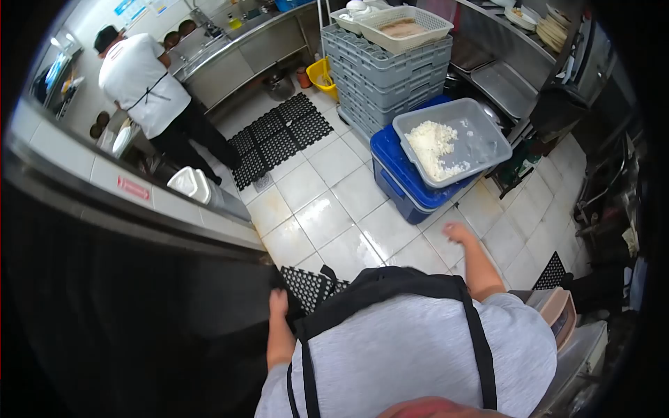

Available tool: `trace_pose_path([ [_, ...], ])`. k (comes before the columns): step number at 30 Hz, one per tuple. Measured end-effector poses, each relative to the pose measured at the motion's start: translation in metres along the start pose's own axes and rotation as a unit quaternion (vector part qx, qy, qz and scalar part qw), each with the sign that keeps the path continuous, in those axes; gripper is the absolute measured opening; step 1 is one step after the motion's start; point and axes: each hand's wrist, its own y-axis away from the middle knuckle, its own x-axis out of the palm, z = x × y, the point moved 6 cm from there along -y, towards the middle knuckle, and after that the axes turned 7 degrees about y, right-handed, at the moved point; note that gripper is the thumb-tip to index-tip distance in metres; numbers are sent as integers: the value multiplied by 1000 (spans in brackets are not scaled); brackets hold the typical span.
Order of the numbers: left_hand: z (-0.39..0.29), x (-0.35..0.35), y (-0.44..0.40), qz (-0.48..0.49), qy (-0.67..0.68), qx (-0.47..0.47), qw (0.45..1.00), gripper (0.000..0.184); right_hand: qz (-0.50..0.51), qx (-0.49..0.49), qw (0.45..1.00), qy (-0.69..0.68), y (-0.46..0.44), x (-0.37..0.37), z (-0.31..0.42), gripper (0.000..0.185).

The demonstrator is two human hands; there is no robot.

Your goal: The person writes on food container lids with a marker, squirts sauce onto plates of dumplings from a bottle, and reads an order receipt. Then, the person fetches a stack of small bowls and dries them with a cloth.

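My right hand point(456, 233) hangs over the floor tiles, just in front of a blue cooler box point(411, 202). Its fingers are loosely bent, and I see nothing in them. On the cooler's lid rests a grey plastic tub point(481, 150) with cooked white rice point(432, 145), heaped mostly on the left side. My left hand point(278, 303) is low at my left side, beside a dark surface point(202, 320) and a black perforated floor mat point(303, 287). Blur and dark surroundings hide its fingers, so whether it grips anything is unclear.
Stacked grey crates point(390, 80) stand behind the cooler, topped by a white basket point(405, 29). A co-worker point(150, 87) stands at the left near a steel sink point(230, 38). Another black mat point(279, 136) covers wet-looking tiles. Metal shelving point(512, 87) lines the right.
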Motion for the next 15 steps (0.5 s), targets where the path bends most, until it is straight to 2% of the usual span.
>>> trace_pose_path([
  [1, -106, -46, -24, -76, 89, -3, 993, 34, -129, -29, 985, 111, -37, -32, -19, 36],
  [2, -128, -47, -94, -57, 83, 54, 993, 34, -196, -3, 979, 57, -25, -71, 1, 37],
  [3, -154, -49, -151, -86, 116, 117, 983, 37, -238, 7, 971, 19, -39, -100, -1, 38],
  [5, -261, -65, -204, -68, 106, 108, 986, 37, -307, 15, 951, -45, -63, -146, -1, 37],
  [8, -335, -35, -273, -26, 134, 122, 983, 39, -367, 9, 927, -74, -103, -206, 23, 35],
  [10, -342, 9, -304, 38, 72, 94, 992, 43, -392, 6, 918, -53, -144, -235, 59, 34],
  [11, -323, 37, -323, 58, 7, 82, 995, 49, -403, -15, 914, -38, -158, -250, 92, 33],
  [13, -263, 93, -356, 163, -59, 89, 981, 52, -430, -50, 901, -18, -173, -290, 175, 31],
  [15, -235, 98, -356, 214, -77, 12, 974, 51, -458, -132, 878, -33, -200, -328, 242, 30],
])
